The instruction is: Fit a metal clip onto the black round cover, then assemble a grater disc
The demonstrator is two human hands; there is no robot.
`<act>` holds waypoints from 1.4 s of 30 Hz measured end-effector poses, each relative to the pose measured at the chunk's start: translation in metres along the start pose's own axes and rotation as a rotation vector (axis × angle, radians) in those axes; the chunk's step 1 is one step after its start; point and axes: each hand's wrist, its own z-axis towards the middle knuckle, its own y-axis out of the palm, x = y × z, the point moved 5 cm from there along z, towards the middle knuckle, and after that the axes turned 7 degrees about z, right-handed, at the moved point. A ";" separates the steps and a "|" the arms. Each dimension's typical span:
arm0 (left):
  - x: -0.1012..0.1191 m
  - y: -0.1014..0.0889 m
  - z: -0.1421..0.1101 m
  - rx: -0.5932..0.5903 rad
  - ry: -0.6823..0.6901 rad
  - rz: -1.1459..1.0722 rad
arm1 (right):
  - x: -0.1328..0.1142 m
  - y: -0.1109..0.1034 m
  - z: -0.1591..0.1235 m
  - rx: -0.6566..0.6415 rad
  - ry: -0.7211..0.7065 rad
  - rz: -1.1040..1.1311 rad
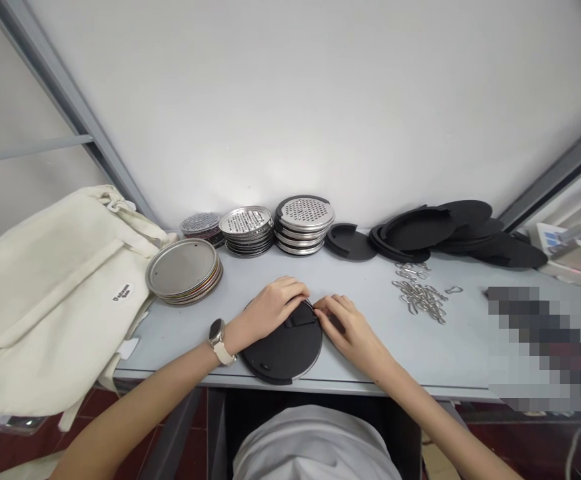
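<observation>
A round black disc with a metal rim [283, 350] lies on the grey table [380, 337] near its front edge. My left hand [273, 308] rests on the disc's far left edge with fingers curled down onto it. My right hand [346, 328] is at the disc's far right edge, fingertips pinched together at a small tab on the disc. What the right fingertips hold is too small to make out. A watch sits on my left wrist.
Behind are a stack of flat metal lids [184, 270], stacks of perforated metal discs [304, 217], black round covers [423, 230] and a pile of small metal clips [420, 293]. A cream cloth bag [50, 287] lies at the left. A white wall stands behind.
</observation>
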 end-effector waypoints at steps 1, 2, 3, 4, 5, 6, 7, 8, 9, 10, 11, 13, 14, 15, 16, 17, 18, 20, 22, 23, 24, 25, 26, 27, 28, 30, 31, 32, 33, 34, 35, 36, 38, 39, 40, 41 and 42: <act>0.001 0.000 0.000 -0.003 0.006 0.003 | 0.000 0.000 0.000 -0.001 0.002 0.000; 0.001 0.000 0.000 -0.008 0.010 0.006 | 0.000 0.000 0.000 -0.003 0.004 0.001; 0.002 0.000 0.000 -0.011 0.011 0.012 | 0.000 0.000 0.000 -0.007 0.006 0.002; 0.002 0.000 0.000 -0.010 0.011 0.020 | 0.000 -0.001 0.000 -0.010 0.007 0.004; 0.003 0.000 0.000 -0.008 0.010 0.030 | -0.001 -0.001 0.001 -0.013 0.006 0.006; 0.004 0.001 0.000 -0.004 0.010 0.043 | -0.001 -0.001 0.001 -0.013 0.005 0.008; 0.005 0.000 -0.001 -0.001 0.012 0.055 | -0.001 -0.001 0.001 -0.009 0.004 0.008; 0.006 0.000 -0.001 0.001 0.014 0.066 | -0.001 -0.001 0.001 -0.004 0.004 0.007; 0.007 0.000 -0.002 0.001 0.017 0.072 | -0.001 -0.001 0.001 -0.001 0.004 0.006; 0.008 0.000 -0.002 -0.007 0.016 0.073 | -0.001 -0.001 0.001 0.002 0.005 0.004; 0.008 -0.001 -0.003 -0.015 0.016 0.069 | -0.001 -0.001 0.001 0.004 0.008 0.001; 0.008 -0.001 -0.003 -0.039 0.015 0.054 | 0.000 -0.001 0.001 0.004 0.016 -0.004; 0.007 -0.001 -0.004 -0.050 0.018 0.050 | 0.000 -0.001 0.001 0.003 0.020 -0.006; 0.006 -0.001 -0.004 -0.057 0.020 0.049 | 0.000 -0.001 0.001 0.003 0.022 -0.008; 0.005 -0.001 -0.004 -0.061 0.022 0.052 | 0.000 -0.001 0.002 0.004 0.024 -0.010; 0.004 0.000 -0.003 -0.062 0.023 0.056 | 0.000 -0.001 0.002 0.004 0.025 -0.013; 0.003 0.000 -0.003 -0.062 0.025 0.062 | 0.000 -0.002 0.002 0.004 0.026 -0.015; 0.003 0.001 -0.002 -0.065 0.039 0.081 | 0.000 -0.002 0.002 0.003 0.027 -0.017; 0.005 0.002 -0.002 -0.073 0.066 0.114 | -0.001 -0.003 0.002 0.005 0.029 -0.014; 0.006 0.002 -0.002 -0.078 0.083 0.133 | -0.001 -0.003 0.002 0.005 0.030 -0.012; 0.008 0.002 -0.002 -0.081 0.098 0.149 | -0.001 -0.003 0.002 0.006 0.030 -0.010; 0.009 0.001 -0.002 -0.083 0.108 0.161 | 0.000 -0.003 0.002 0.007 0.030 -0.010; 0.010 0.000 -0.002 -0.083 0.109 0.166 | 0.000 -0.003 0.002 0.006 0.031 -0.009; 0.011 0.000 -0.002 -0.082 0.106 0.165 | 0.000 -0.003 0.002 0.004 0.032 -0.009; 0.012 -0.001 -0.002 -0.081 0.098 0.160 | 0.001 -0.002 0.002 0.003 0.035 -0.009; 0.012 -0.002 -0.002 -0.075 0.085 0.143 | 0.002 -0.002 0.001 0.003 0.038 -0.007; 0.012 -0.002 -0.002 -0.073 0.083 0.133 | 0.002 -0.002 0.001 0.004 0.039 -0.006; 0.011 -0.002 -0.002 -0.071 0.084 0.122 | 0.003 -0.002 0.001 0.006 0.039 -0.006; 0.011 -0.002 -0.002 -0.068 0.085 0.111 | 0.003 -0.002 0.001 0.009 0.037 -0.006; 0.011 -0.001 -0.002 -0.068 0.084 0.102 | 0.003 -0.002 0.001 0.010 0.034 -0.007; 0.010 -0.001 -0.002 -0.067 0.083 0.095 | 0.003 -0.002 0.001 0.011 0.031 -0.007; 0.010 -0.001 -0.002 -0.068 0.083 0.091 | 0.003 -0.002 0.001 0.010 0.030 -0.007; 0.010 0.000 -0.002 -0.072 0.091 0.092 | 0.003 -0.003 0.001 0.007 0.029 -0.003; 0.010 0.000 -0.002 -0.073 0.097 0.094 | 0.003 -0.003 0.000 0.005 0.031 0.002; 0.010 0.000 -0.002 -0.075 0.103 0.096 | 0.003 -0.003 0.000 0.005 0.032 0.010; 0.010 0.001 -0.002 -0.076 0.109 0.097 | 0.003 -0.003 0.000 0.006 0.034 0.019; 0.010 0.001 -0.003 -0.078 0.114 0.095 | 0.004 -0.003 0.000 0.010 0.033 0.029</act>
